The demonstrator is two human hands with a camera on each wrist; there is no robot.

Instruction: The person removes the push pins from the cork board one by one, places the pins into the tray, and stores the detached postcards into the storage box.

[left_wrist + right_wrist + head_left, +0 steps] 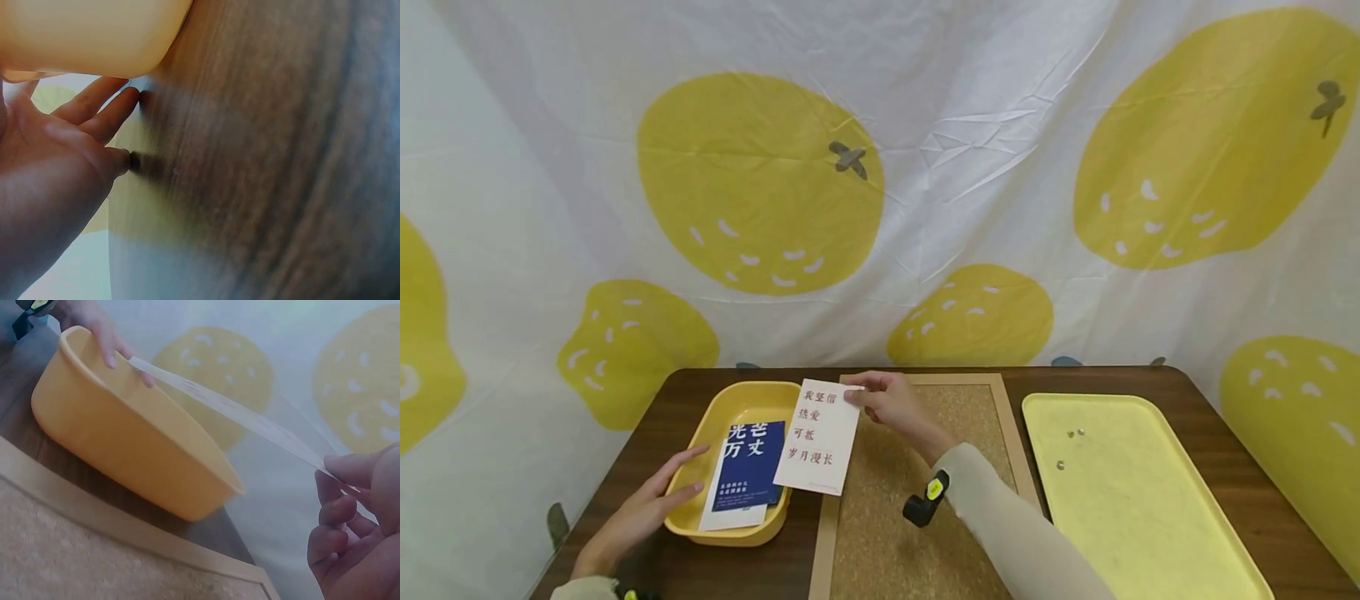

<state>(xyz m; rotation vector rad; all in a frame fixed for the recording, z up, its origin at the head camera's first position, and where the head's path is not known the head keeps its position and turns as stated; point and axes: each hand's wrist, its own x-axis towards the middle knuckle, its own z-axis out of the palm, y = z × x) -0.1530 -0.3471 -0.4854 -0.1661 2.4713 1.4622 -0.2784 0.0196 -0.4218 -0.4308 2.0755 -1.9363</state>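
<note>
My right hand (887, 404) pinches a white card (820, 437) by its upper right corner, with thumb and fingers, in the head view. Red Chinese characters run across the card, which is held up between a yellow plastic bin (688, 475) and a cork board (917, 475). In the right wrist view the card (231, 409) appears nearly edge-on. My left hand (643, 508) rests at the bin's left side, two digits over the rim. Other fingers (112, 115) stretch straight along the outside, low by the table. Inside the bin lies a blue card (748, 467) with white characters, above a white one.
A pale yellow tray (1142, 500) lies on the right, with several small metallic pieces (1071, 433) near its left edge. The cork board has a light wooden frame. Behind the dark wooden table (640, 433) hangs a white curtain (940, 167) with yellow fruit.
</note>
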